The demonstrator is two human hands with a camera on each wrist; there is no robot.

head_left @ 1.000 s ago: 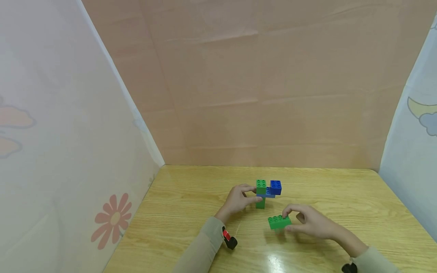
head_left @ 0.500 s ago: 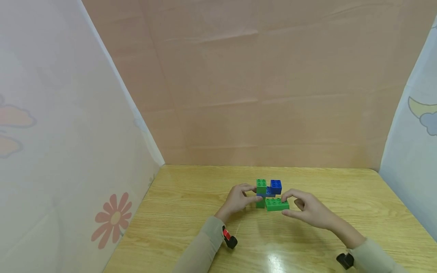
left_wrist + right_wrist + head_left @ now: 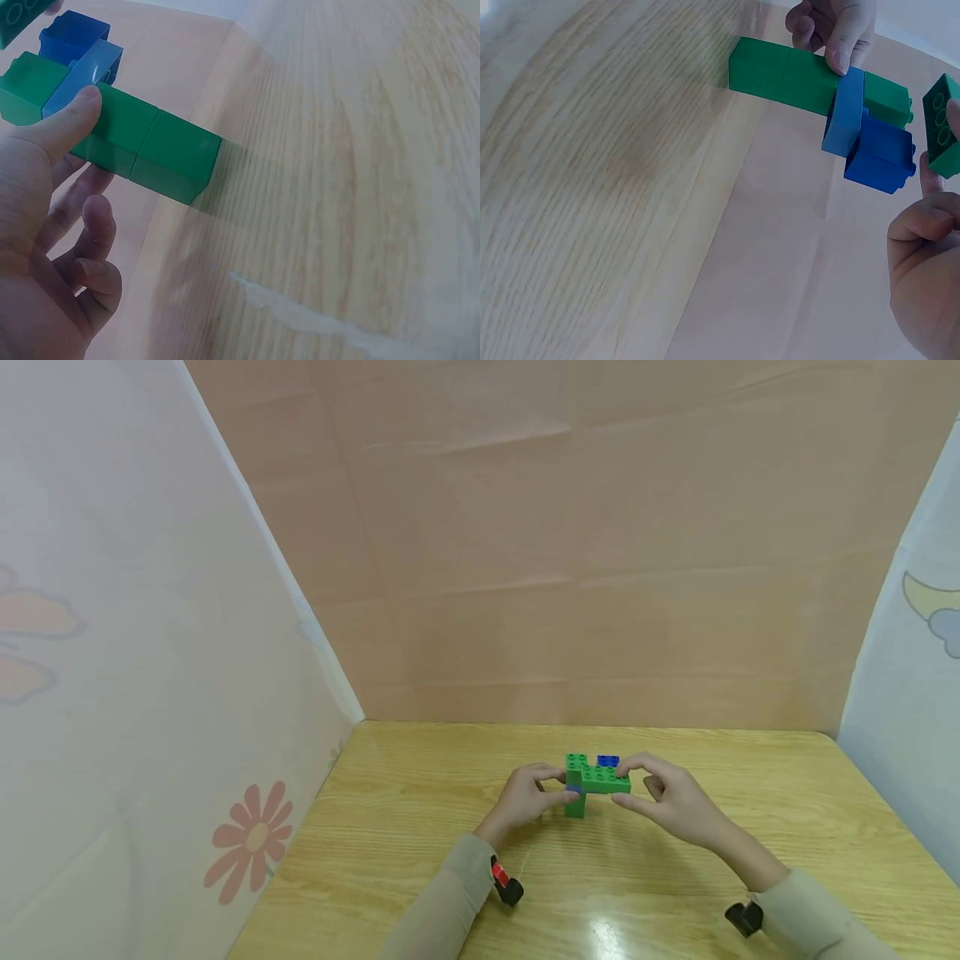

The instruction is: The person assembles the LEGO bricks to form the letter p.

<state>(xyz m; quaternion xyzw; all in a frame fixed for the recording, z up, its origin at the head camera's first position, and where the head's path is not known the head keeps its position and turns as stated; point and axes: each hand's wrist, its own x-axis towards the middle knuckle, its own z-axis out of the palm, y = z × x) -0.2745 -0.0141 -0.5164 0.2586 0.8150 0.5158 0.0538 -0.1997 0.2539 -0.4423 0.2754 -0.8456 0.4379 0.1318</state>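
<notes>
My left hand [image 3: 525, 797] pinches a tower of toy building bricks, thumb on the near side at the light blue brick [image 3: 88, 71]. Below that brick are two green bricks [image 3: 784, 75], and the lowest stands on the table. A green brick [image 3: 887, 99] and a dark blue brick [image 3: 881, 154] sit side by side on top of the light blue one. Between thumb and fingers, my right hand [image 3: 675, 802] holds a long green brick [image 3: 607, 780], studs up. In the right wrist view it is apart from the tower, level with or above its top.
The wooden table [image 3: 420, 777] spreads under both hands. A tan sheet [image 3: 525, 568] rises behind it, and pale printed sheets [image 3: 150, 568] flank the sides. Black wrist devices [image 3: 510, 891] sit at both cuffs.
My right hand has raised the long green brick and carried it away from me to the tower's upper part, now partly covering the dark blue brick. My left hand has stayed in place.
</notes>
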